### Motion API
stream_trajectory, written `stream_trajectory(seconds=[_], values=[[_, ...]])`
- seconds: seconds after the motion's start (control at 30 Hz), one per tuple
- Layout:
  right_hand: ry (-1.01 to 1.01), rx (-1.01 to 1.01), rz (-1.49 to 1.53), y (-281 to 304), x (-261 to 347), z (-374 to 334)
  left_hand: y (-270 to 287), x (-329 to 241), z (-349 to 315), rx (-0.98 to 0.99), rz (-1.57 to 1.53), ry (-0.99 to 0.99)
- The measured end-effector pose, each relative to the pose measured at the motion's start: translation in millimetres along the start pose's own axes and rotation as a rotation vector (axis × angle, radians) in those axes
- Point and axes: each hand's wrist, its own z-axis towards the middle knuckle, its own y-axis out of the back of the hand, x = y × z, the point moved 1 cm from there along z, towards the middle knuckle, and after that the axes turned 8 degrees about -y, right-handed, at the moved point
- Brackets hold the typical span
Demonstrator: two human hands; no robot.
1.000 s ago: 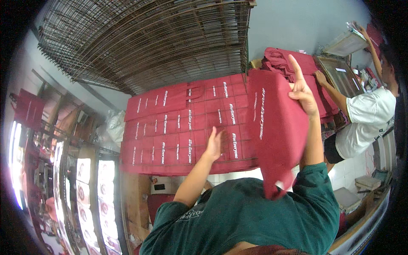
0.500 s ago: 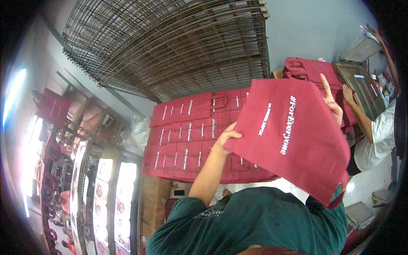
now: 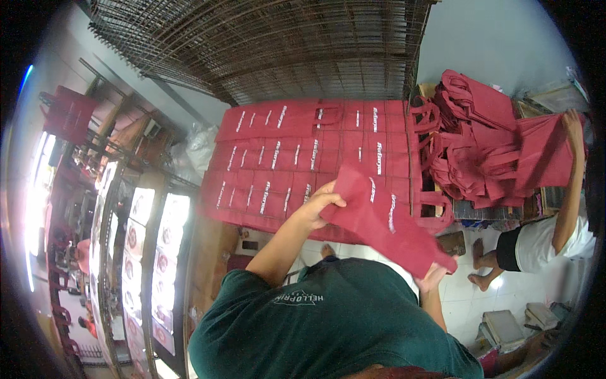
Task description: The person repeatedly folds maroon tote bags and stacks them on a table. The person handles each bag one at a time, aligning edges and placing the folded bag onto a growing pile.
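- Your left hand [image 3: 319,205] was clamped on the upper edge of a dark red non-woven fabric bag with white print [image 3: 385,224], fingers curled over the top so the panel hung stretched rather than bunched.
- Your right hand [image 3: 432,276] pinched the lower corner of the same bag, near your green shirt [image 3: 328,328]; the two hands were well apart, which held the bag taut on a slant.
- The bag hung just in front of the flat layer of matching red printed bags [image 3: 297,158], laid in overlapping rows so each print showed.
- To the right, a loose heap of red bags with handles [image 3: 467,145] lay piled.
- At the far right, a co-worker's raised hand [image 3: 573,123] held another red bag [image 3: 543,155] up.
- Beyond the rows leaned a wire mesh rack [image 3: 265,44].
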Motion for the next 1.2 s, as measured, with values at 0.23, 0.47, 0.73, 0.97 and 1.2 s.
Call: stream_trajectory(seconds=[0.23,0.47,0.73,0.97,1.2], values=[[0.376,-0.033,-0.186,-62.5,-16.9,8.2,21.2,-35.7,-12.6,-0.016,0.095,-0.053],[0.151,-0.055,-0.612,-66.9,-37.9,30.8,113.3,-18.9,-24.2,-0.111,0.143,0.063],[-0.007,-0.435,-1.084,-101.2,-26.8,147.0,187.2,-47.6,0.4,-0.384,0.244,0.280],[0.239,-0.076,-1.191,-224.2,-72.8,232.5,215.9,-157.7,51.4,-0.083,0.260,-0.250],[0.342,-0.154,-1.216,-145.8,-60.5,365.2,284.7,-135.0,8.7,-0.487,0.456,-0.424]])
